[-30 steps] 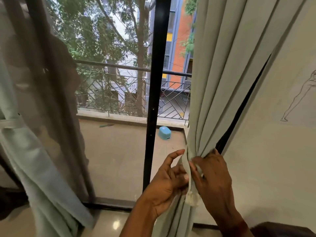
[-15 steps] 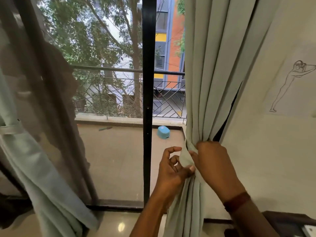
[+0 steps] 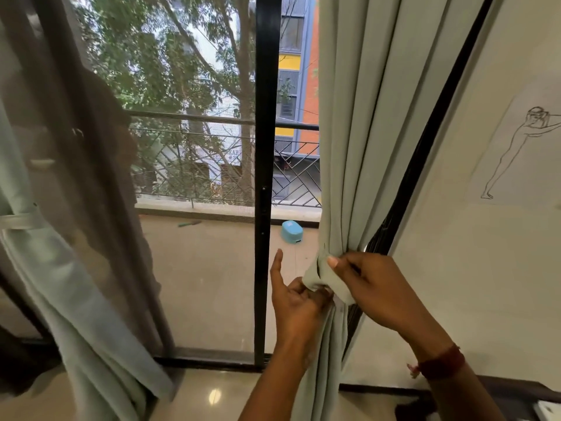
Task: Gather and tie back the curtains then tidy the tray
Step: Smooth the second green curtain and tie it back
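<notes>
Straightened since before: index of left hand (image 3: 294, 302), rest pinching pale green fabric tie-band (image 3: 318, 279) on gathered pale green right curtain (image 3: 349, 147), right hand (image 3: 376, 287) gripping too. Left curtain (image 3: 60, 284) tied; tray pending.

My right hand (image 3: 373, 290) pinches the pale green tieback (image 3: 321, 278) wrapped round the bunched right curtain (image 3: 349, 147). My left hand (image 3: 296, 302) grips the same tieback from below, index finger pointing up. The left curtain (image 3: 60, 284) hangs tied by its band (image 3: 18, 221).

Fingertips of left hand (image 3: 296, 303) under curtain (image 3: 349, 147)
</notes>
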